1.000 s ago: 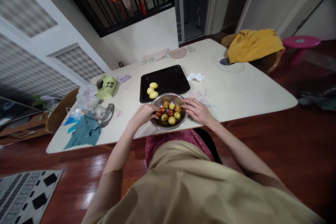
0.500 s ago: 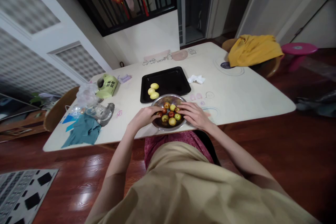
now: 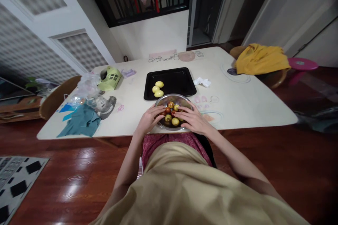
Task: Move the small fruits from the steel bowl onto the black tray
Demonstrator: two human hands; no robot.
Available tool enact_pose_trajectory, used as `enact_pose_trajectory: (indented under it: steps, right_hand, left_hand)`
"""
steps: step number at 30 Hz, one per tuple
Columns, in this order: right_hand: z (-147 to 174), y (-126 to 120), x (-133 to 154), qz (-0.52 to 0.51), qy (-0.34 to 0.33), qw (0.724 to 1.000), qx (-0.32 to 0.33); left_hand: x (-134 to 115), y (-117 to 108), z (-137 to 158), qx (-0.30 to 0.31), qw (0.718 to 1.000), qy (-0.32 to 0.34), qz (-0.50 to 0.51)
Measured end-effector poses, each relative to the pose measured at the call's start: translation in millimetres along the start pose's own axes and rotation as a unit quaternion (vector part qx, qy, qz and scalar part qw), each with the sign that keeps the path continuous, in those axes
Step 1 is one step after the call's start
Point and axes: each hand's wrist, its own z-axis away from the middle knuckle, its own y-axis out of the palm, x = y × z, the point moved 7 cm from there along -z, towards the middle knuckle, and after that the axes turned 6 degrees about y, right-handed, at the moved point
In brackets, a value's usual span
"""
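A round metal bowl stands at the table's near edge. Several small round fruits, green-yellow and reddish brown, look like jujubes and lie inside it. My left hand is at the bowl's left rim, fingers stretched out over the fruits. From the right, my right hand reaches over the rim with its fingers spread above the fruits, covering some of them. Neither hand shows a fruit gripped. Just beyond the bowl is a black tray, with three pale yellow fruits at its left end.
A crumpled white tissue lies right of the tray. At the table's left are a teal cloth, clear plastic packaging and a yellow-green bag-like item. A yellow garment hangs over a chair at the right.
My right hand has moved left, further over the fruits. My left fingers have lifted and stretched out from a closer bend. The camera view has shifted slightly.
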Motion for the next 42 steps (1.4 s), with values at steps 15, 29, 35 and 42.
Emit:
enact_pose_trajectory:
  steps: [15, 29, 35, 42]
  right_hand:
    - [27, -28, -4, -0.032, 0.003, 0.999, -0.044]
    - [18, -29, -9, -0.069, 0.014, 0.994, -0.078]
    - [-26, -44, -38, -0.074, 0.090, 0.987, -0.112]
    - [-106, -16, -56, -0.043, 0.016, 0.999, -0.003]
  left_hand:
    - [5, 18, 14, -0.104, 0.993, 0.051, 0.022]
    - [12, 23, 16, -0.130, 0.988, 0.081, -0.009]
    - [9, 23, 16, -0.140, 0.986, 0.088, -0.011]
    - [5, 27, 18, -0.143, 0.983, 0.111, -0.031]
